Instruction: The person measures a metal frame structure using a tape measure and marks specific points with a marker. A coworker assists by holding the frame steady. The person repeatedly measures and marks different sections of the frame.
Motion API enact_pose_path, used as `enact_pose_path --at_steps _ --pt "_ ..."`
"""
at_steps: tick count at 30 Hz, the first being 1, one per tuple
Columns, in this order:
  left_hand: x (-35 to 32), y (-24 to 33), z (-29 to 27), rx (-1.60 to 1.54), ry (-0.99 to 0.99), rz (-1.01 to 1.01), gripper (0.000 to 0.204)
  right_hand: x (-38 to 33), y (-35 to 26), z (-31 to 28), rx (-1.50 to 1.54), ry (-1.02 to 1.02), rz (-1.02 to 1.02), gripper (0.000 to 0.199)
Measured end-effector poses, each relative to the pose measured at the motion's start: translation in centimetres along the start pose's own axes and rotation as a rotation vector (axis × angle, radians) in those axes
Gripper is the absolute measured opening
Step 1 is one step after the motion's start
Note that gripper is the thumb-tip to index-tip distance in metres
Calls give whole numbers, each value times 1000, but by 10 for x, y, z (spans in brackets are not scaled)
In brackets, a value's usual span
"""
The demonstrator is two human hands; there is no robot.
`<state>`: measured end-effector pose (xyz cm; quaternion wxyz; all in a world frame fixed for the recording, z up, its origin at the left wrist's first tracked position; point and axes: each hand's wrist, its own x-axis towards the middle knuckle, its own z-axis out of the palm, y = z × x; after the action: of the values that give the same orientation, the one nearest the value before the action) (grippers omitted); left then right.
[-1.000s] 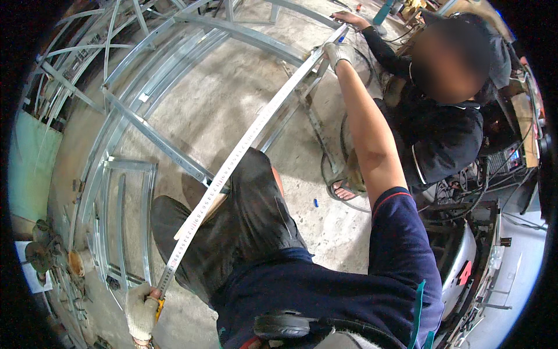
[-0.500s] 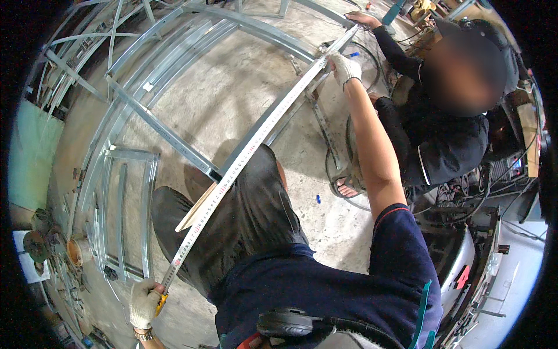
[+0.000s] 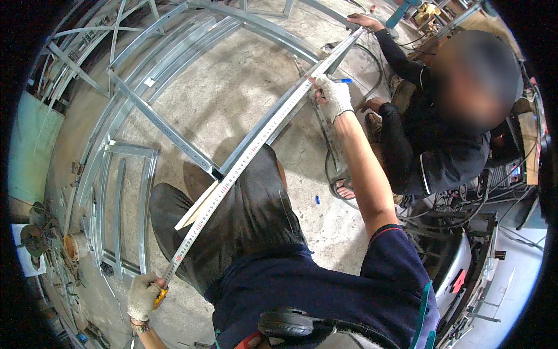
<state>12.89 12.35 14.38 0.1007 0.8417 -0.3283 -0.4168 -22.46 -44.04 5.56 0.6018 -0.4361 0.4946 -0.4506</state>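
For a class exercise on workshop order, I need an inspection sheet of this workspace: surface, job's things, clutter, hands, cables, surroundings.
Surface: grey concrete floor, shadowed in places.
Job's things: tape drawn out along a metal frame; wood strip beside the tape.
Clutter: small blue piece on the floor; smaller frame at left.
Hands: left hand, gloved, grips the yellow case; right hand, gloved, at the tape with a blue pen.
Cables: dark cables looped near the other person.
Surroundings: that person at right, one hand at the frame; green panel at left.

Head-worn fisheye view, facing downward, close range
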Motion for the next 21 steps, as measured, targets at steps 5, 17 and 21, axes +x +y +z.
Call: enact_pose_path --at_steps 5,17,21 --pt "2 -1 -1 8 -42 -47 27 -17 3 8 -52 -21 11 15" --pt "3 -3 -1 37 -40 18 31 -30 16 15 -82 -50 65 18" --pt "-1 5 -3 -7 6 -3 32 -31 18 13 -6 -54 69 22"
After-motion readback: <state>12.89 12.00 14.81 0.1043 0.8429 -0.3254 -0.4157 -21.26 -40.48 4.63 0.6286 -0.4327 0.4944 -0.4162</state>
